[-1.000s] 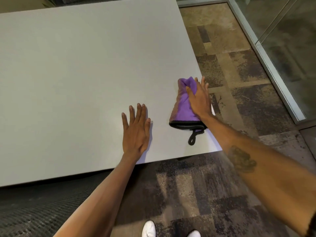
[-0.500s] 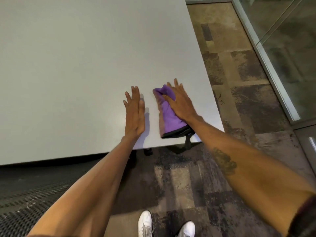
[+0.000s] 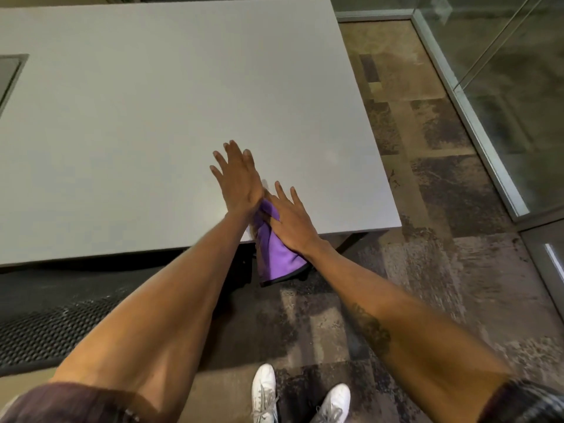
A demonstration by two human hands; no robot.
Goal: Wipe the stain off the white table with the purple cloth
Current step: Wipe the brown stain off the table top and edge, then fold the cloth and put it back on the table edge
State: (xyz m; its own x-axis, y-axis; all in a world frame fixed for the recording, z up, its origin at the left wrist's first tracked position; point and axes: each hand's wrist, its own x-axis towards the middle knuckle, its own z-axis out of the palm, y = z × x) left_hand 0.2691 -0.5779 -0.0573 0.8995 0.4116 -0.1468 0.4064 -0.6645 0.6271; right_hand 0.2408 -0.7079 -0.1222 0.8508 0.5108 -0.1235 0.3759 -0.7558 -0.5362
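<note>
The purple cloth [image 3: 276, 254], folded and edged in black, hangs half over the near edge of the white table [image 3: 152, 102]. My right hand [image 3: 291, 219] lies flat on the cloth's upper part and presses it against the table edge, fingers spread. My left hand [image 3: 238, 177] rests flat on the tabletop just left of and beyond the right hand, fingers apart, its heel touching the cloth. No stain shows on the table surface. The part of the cloth under my right palm is hidden.
A dark inset panel [image 3: 9, 77] sits at the table's far left. A black mesh chair [image 3: 45, 325] stands below the near edge at the left. Patterned carpet [image 3: 427, 178] and a glass wall [image 3: 503, 71] lie to the right. My white shoes [image 3: 300, 395] show at the bottom.
My right hand has slid the cloth leftward and toward me, so the cloth now hangs over the near table edge. My left hand has shifted forward and now touches the cloth.
</note>
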